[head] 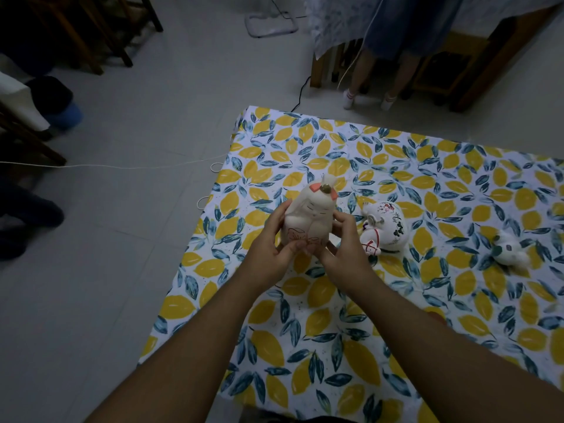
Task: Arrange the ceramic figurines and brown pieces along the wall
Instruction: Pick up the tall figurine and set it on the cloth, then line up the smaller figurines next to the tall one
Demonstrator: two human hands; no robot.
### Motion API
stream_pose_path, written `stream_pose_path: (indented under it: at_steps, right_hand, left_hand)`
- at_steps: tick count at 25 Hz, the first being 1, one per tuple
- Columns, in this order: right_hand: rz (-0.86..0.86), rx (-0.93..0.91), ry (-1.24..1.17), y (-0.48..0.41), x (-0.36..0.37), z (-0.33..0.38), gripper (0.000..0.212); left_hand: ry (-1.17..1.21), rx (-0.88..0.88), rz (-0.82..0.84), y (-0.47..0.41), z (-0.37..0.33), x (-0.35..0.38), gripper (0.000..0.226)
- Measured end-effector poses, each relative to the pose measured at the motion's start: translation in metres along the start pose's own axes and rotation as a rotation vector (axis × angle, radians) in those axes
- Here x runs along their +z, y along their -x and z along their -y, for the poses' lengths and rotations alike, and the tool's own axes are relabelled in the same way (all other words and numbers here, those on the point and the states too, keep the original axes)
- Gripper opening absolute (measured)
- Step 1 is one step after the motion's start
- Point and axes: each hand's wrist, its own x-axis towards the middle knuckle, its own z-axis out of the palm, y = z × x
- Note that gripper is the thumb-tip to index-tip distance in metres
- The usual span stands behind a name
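Your left hand (pixel 271 242) and right hand (pixel 341 245) both clasp the rabbit figurine (pixel 308 218) above the bench (pixel 305 346); next, set it upright at the wall, I judge.

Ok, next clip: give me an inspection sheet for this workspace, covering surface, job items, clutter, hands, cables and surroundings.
Surface: lemon-and-leaf print cloth spread on a pale tiled floor.
Job's things: white doll figurine held upright above the cloth; round painted figurine lying on the cloth to its right; small white animal figurine further right. Brown pieces: nothing seen.
Clutter: nothing seen on the cloth.
Hands: left hand and right hand both grip the doll figurine's lower body.
Cables: white cord across the floor; black cable beyond the cloth.
Surroundings: wooden chairs top left; a standing person's legs by a covered table.
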Motion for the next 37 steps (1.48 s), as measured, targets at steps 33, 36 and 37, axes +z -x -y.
stream_pose_path:
  at_steps: [33, 36, 37]
  right_hand:
    - [-0.222, 0.171, 0.995, 0.054, -0.302, -0.053, 0.058]
    - [-0.273, 0.315, 0.923, 0.036, -0.326, -0.075, 0.057]
    - [-0.267, 0.360, 0.911, 0.032, -0.330, -0.082, 0.058]
  left_hand:
    - [-0.733, -0.169, -0.155, -0.048, -0.062, 0.239, 0.049]
    - [-0.666, -0.285, -0.216, -0.065, -0.051, 0.236, 0.060]
    - [-0.640, -0.318, -0.222, -0.069, -0.046, 0.234, 0.066]
